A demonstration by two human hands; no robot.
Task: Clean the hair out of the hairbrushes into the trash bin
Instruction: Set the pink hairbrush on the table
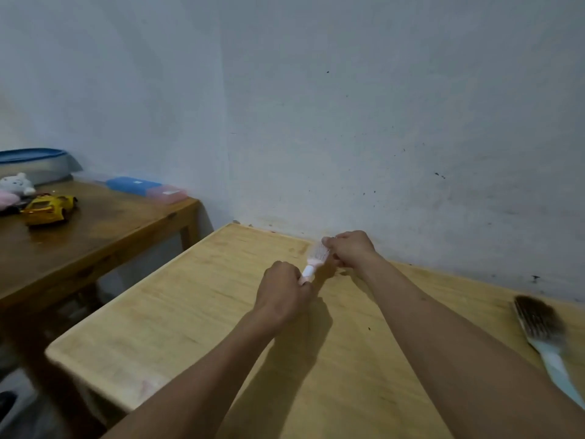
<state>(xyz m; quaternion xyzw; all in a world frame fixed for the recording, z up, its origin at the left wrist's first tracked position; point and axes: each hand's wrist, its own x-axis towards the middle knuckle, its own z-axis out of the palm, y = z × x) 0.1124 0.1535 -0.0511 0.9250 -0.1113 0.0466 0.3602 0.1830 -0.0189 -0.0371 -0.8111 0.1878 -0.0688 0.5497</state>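
Note:
A small pink-and-white hairbrush (313,261) is held over the far part of the light wooden table (177,315). My left hand (283,296) grips its handle. My right hand (349,248) is closed over the bristle head, fingers pinched at the bristles; whether it holds hair I cannot tell. A second hairbrush (543,331) with a pale blue handle and bristles matted with dark hair lies on the table at the right edge, apart from both hands. No trash bin is in view.
A darker wooden table (104,229) stands to the left with a yellow toy car (47,209), a plush toy (17,185), a blue-lidded container (34,163) and a blue-and-pink box (147,189). The wall runs close behind both tables.

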